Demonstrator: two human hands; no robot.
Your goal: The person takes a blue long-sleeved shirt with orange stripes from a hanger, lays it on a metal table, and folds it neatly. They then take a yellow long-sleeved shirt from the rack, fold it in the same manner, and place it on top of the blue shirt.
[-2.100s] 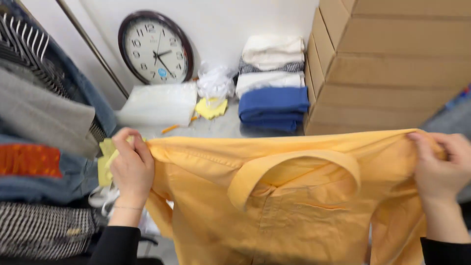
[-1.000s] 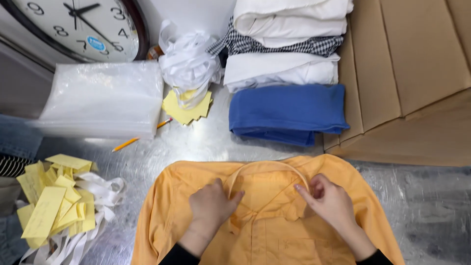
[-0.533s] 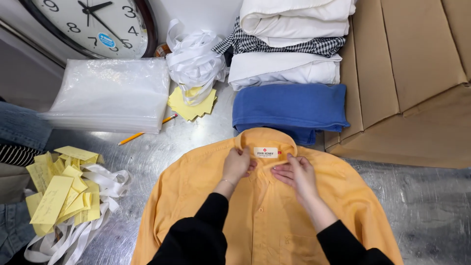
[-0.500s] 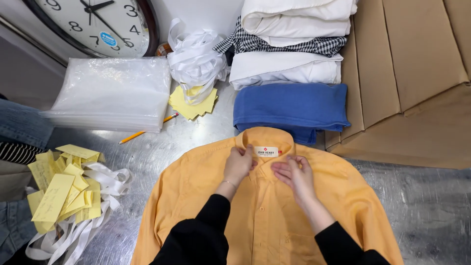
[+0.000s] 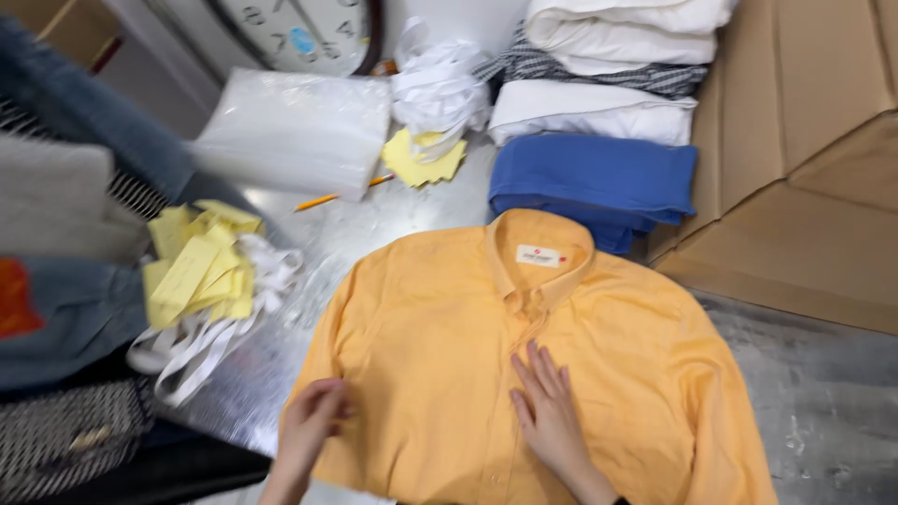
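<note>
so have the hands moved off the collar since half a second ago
Yes. Both have slid down the shirt, away from its collar label: right hand flat mid-front, left hand at the lower left edge.

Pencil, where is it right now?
In the head view the pencil lies upper left of the orange shirt, on the metal table, between the clear plastic bag stack and the yellow tags.
</note>
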